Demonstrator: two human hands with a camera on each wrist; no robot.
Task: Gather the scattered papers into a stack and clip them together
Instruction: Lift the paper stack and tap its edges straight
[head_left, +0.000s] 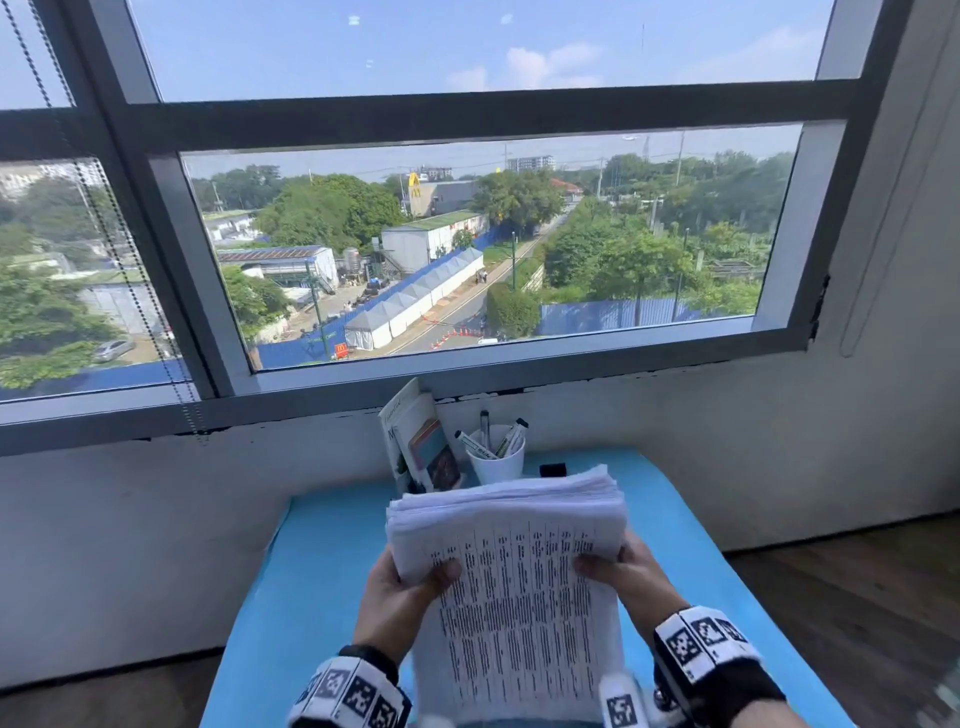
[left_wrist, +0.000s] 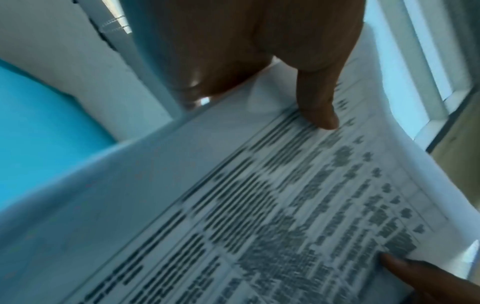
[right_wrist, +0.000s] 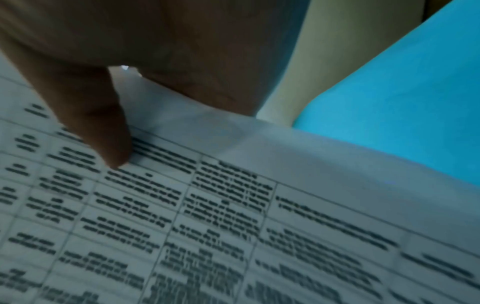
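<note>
A thick stack of printed papers (head_left: 514, 587) with table text is held upright above the blue table (head_left: 311, 597), its top edge fanned and uneven. My left hand (head_left: 410, 587) grips the stack's left edge, thumb on the front sheet. My right hand (head_left: 618, 571) grips the right edge the same way. The left wrist view shows the left thumb (left_wrist: 319, 102) pressed on the printed page (left_wrist: 259, 205). In the right wrist view the right thumb (right_wrist: 103, 133) lies on the same sheet (right_wrist: 233, 226). A small black clip (head_left: 552, 469) lies on the table behind the stack.
A white cup (head_left: 496, 460) with markers and some leaning booklets (head_left: 421, 447) stand at the table's far edge under the window (head_left: 493, 249). White wall runs behind; wooden floor (head_left: 857, 597) lies to the right.
</note>
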